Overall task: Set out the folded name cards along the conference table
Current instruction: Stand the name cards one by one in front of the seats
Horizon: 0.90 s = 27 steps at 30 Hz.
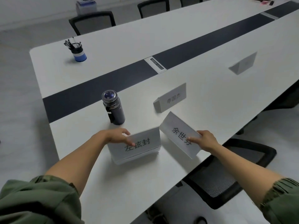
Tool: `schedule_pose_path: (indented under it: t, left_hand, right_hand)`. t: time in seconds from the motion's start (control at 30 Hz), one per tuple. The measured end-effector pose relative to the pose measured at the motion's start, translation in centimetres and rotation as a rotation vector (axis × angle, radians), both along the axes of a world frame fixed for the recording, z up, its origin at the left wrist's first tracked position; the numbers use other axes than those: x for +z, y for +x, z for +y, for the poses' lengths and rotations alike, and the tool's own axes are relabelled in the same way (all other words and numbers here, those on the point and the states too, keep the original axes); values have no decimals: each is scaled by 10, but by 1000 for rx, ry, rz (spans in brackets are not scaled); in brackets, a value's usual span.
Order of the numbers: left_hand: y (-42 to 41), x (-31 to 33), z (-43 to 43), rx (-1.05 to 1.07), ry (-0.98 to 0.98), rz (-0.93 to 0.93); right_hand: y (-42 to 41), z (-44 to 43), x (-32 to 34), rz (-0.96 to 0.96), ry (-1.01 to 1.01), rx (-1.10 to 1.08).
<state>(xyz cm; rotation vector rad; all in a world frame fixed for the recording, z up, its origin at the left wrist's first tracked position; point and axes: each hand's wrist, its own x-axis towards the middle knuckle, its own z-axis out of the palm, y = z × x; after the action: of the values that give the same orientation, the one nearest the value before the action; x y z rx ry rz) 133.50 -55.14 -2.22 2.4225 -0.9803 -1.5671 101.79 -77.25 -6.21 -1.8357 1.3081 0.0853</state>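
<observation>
R hand (205, 139) pinched a folded name card (178, 133) by its right end, thumb on the printed face, other fingers behind. Card was tilted, just beside the card stack (139, 147) at its 3 o'clock; couldn't tell whether it touched the top. L hand (116, 136) grasped the stack, fingers curled over its top edge, thumb on the printed front. Stack sat on the white conference table (113, 183), near the front edge. At 1 o'clock from the stack a placed card (171, 98) stood tent-wise. A 2nd placed card (244, 63) stood well beyond it, same direction, blurred. Dark bottle (114, 109) stood upright at 11 o'clock, near L hand. Blue pen pot (78, 51) w/ pens was far off at 11, past the dark centre strip (90, 96). Black mesh chair (226, 175) sat at 4 o'clock, by the table edge.
</observation>
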Motion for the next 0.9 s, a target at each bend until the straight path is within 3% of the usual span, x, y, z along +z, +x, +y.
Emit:
schedule_pose_path:
  t: [0.43, 0.67, 0.9]
  left_hand:
    - [-50, 95, -19, 136, -205, 52]
    - [-155, 121, -59, 98, -316, 81]
    - [-297, 104, -132, -8, -314, 152]
  right_hand:
    - [-30, -23, 42, -58, -81, 14]
    - [-124, -41, 96, -130, -248, 38]
    - [-288, -64, 123, -98, -360, -112]
